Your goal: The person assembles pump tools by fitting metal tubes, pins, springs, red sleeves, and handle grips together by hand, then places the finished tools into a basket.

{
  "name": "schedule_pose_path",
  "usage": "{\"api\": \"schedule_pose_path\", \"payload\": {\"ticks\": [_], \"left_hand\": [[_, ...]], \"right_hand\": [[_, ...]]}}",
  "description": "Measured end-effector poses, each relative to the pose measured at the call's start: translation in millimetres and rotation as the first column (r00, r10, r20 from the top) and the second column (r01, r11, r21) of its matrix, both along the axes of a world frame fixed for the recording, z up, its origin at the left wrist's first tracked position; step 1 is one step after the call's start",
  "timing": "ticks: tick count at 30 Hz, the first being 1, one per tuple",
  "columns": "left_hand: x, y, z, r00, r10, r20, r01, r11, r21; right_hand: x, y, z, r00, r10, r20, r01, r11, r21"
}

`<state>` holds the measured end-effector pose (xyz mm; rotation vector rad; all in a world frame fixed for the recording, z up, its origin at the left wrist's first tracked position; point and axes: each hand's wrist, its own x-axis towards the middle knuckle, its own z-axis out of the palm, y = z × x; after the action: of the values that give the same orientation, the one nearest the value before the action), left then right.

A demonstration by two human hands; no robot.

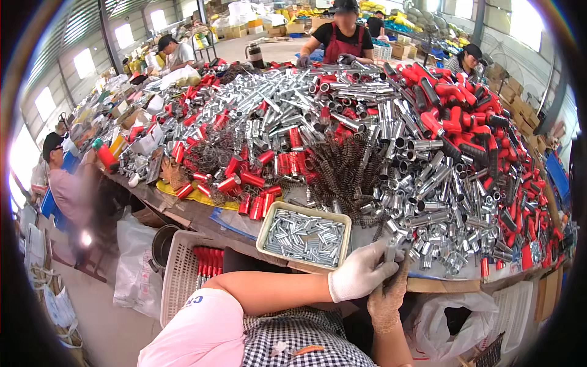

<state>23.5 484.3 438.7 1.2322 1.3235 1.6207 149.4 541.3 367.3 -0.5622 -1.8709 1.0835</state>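
Observation:
My left hand (361, 273), in a white glove, reaches across to meet my right hand (387, 298), whose glove is stained brown and grey. Together they are closed around a small silver metal tube (391, 249) that points up between the fingers; its lower part is hidden. Left of them, a cream tray (263, 243) holds many short metal pins (306, 237). Just beyond the hands lie chrome sleeves and tubes (428, 214) in a loose heap. Dark coil springs (342, 168) are piled behind the tray, with red cylinders (251, 178) to their left.
Red tool handles (452, 122) are heaped at the right. A white crate (174, 275) with red-handled tools stands lower left, beside a plastic bag (136, 263). Another plastic bag (455, 318) hangs below the table edge at right. A person (342, 40) works across the table; others sit around it.

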Motion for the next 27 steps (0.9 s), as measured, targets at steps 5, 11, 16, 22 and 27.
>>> {"api": "schedule_pose_path", "payload": {"ticks": [5, 11, 16, 22, 27], "left_hand": [[-75.1, -20.0, 7.5, 0.675, -0.017, -0.737, -0.045, 0.997, -0.064], [-261.4, 2.3, 39.5, 0.168, 0.180, -0.969, -0.553, 0.831, 0.058], [-364.0, 36.0, 25.4, 0.225, -0.308, -0.925, -0.729, 0.576, -0.369], [-371.8, 46.4, 6.4, 0.216, -0.503, -0.837, -0.757, 0.455, -0.469], [-382.5, 27.2, 32.7, 0.162, 0.122, -0.979, -0.840, 0.538, -0.072]], "right_hand": [[17.7, 0.1, 3.6, 0.970, 0.140, 0.198, -0.118, 0.986, -0.116], [26.4, -6.7, 40.4, 0.987, 0.157, -0.031, -0.133, 0.701, -0.701], [11.6, -18.4, 40.5, 0.975, 0.223, 0.018, -0.144, 0.690, -0.709], [-0.9, -34.6, 58.4, 0.954, 0.267, 0.137, -0.086, 0.679, -0.729], [-3.2, -32.5, 55.5, 0.924, 0.271, 0.270, -0.074, 0.819, -0.568]]}}
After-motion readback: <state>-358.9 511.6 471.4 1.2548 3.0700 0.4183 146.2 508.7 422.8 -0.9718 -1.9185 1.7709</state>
